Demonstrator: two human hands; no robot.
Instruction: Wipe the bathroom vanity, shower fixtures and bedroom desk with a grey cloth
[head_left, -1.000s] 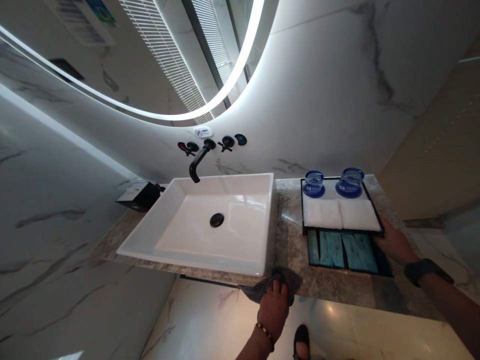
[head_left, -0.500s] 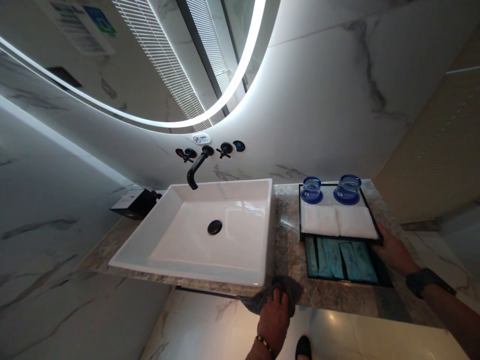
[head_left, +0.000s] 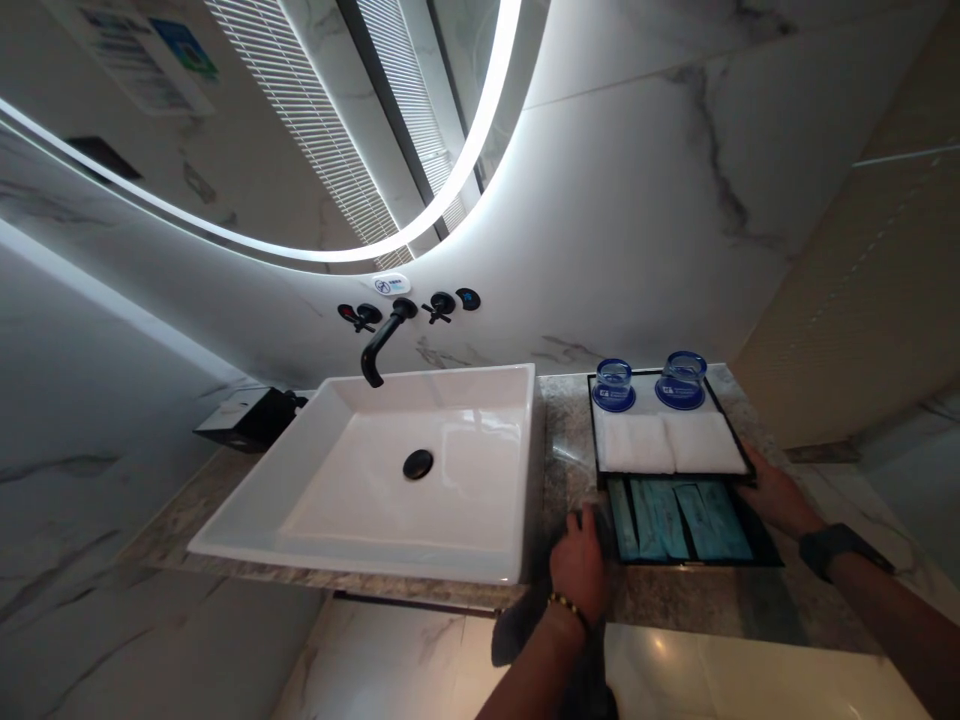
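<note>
My left hand point(head_left: 579, 566) presses a dark grey cloth point(head_left: 517, 628) onto the stone counter, in the gap between the white basin point(head_left: 315, 560) and the amenity tray point(head_left: 716, 396). Part of the cloth hangs over the front edge. At the tray's front right corner, my right hand point(head_left: 776, 498) grips the rim; some fingertips are hidden. Two upturned glasses point(head_left: 613, 374) on blue coasters and two folded white towels point(head_left: 637, 443) sit on the tray. Below its front edge, several teal packets point(head_left: 679, 520) lie in a black box.
A black spout point(head_left: 381, 350) with two cross handles juts from the marble wall over the basin. A black tissue box point(head_left: 251, 420) stands on the left, and a lit round mirror point(head_left: 300, 130) hangs above. The stone counter's point(head_left: 667, 600) front edge faces me.
My left hand and the cloth have moved from the counter's front edge by the basin corner inward and right, alongside the packets. My right hand stays at the tray corner. The view has shifted slightly.
</note>
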